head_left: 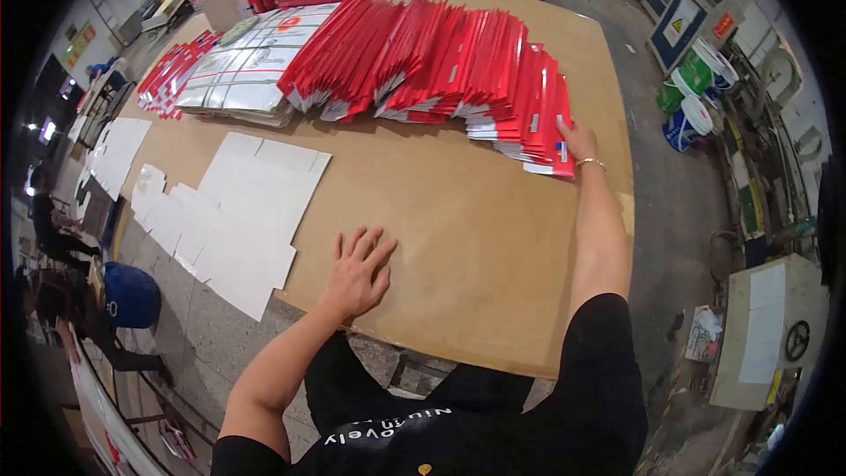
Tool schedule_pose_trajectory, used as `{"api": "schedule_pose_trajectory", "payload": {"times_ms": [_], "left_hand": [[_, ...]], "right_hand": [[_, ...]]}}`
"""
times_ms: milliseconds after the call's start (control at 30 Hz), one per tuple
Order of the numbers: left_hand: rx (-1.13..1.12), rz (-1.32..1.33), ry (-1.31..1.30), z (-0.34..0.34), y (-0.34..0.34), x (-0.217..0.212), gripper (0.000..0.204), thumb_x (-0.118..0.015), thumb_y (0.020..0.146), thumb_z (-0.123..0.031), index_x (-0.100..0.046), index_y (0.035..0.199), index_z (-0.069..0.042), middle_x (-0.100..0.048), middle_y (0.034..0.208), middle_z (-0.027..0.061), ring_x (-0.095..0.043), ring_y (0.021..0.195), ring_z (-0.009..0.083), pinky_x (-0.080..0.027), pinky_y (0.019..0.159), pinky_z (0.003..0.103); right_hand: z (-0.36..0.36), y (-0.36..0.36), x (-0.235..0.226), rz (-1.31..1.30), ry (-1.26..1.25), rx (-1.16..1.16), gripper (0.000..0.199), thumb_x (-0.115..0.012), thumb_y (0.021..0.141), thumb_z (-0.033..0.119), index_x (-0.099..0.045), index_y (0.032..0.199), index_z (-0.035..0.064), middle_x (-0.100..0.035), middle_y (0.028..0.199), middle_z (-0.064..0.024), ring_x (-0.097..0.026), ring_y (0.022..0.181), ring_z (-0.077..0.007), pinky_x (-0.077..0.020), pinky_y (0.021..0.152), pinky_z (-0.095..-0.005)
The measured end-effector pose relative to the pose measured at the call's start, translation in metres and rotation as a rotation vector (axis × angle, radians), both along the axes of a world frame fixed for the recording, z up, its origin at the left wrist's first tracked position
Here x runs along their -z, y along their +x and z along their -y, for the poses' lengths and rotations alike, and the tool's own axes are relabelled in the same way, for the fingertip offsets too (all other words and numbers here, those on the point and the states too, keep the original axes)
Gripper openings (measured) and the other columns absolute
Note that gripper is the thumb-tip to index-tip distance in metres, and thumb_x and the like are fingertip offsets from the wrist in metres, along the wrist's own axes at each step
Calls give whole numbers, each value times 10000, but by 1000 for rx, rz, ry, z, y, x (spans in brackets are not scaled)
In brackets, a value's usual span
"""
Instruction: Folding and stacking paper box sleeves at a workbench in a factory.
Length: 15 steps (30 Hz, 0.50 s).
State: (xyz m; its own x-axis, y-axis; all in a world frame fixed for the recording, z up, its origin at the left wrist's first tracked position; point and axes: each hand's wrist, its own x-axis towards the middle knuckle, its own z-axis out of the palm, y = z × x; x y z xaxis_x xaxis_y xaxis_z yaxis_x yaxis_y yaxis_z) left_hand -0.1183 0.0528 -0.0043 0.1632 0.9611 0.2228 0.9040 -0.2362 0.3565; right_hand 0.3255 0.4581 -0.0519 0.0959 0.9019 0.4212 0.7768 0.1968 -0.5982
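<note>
Right grip [580, 141], at the end of an arm stretched almost straight forward, touches the near right end of a fanned row of flat red-and-white cartons [441, 62]; whether it pinches one or only presses them, I cannot tell. The row runs leftward from this grip across the brown desk [458, 229]. Left grip [359, 273], its elbow bent, is palm down over the desk, fingers spread wide, with white cardboard [251, 203] just left of it.
</note>
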Motion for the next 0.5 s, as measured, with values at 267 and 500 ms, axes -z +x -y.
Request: {"api": "schedule_pose_trajectory", "payload": {"times_ms": [267, 500], "left_hand": [[-62, -95, 11, 13, -7, 5, 470, -570, 883, -239, -553, 1348, -168, -464, 1436, 133, -391, 1363, 364, -230, 1111, 657], [-24, -65, 57, 27, -19, 5, 464, -567, 888, -241, -550, 1344, -158, -477, 1404, 127, -415, 1333, 328, -263, 1082, 635]], "right_hand": [[47, -46, -3, 363, -323, 92, 448, -464, 977, 385, -675, 1133, 22, -660, 1073, -295, -631, 1012, -479, -495, 867, -560], [103, -69, 7, 12, -149, 81, 414, -467, 1004, 319, -655, 1245, 41, -661, 1127, -278, -638, 1058, -439, -502, 889, -500]]}}
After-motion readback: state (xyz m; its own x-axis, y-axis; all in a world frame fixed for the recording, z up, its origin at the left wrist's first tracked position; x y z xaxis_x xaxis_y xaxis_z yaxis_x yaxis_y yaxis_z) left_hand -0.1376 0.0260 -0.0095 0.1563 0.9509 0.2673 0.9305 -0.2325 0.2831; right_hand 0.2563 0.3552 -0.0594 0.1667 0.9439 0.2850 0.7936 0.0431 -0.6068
